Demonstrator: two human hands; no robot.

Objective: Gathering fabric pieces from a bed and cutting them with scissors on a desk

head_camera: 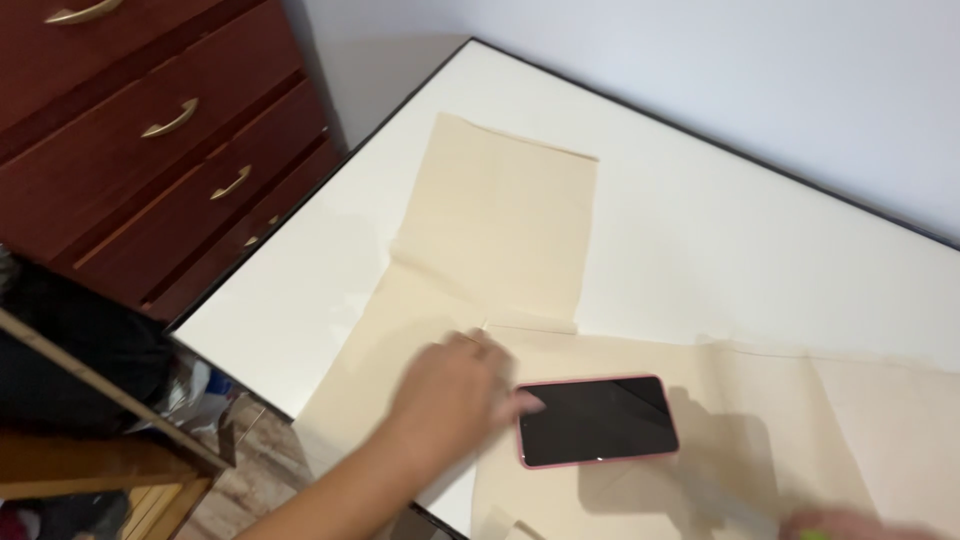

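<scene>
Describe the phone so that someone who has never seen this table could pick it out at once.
Start at the white table beside the red-brown chest of drawers. Cream fabric pieces lie spread over it, and on the near piece, just right of the left hand, lies the phone. It is the only dark, glossy rectangle there, rimmed in pink.
</scene>
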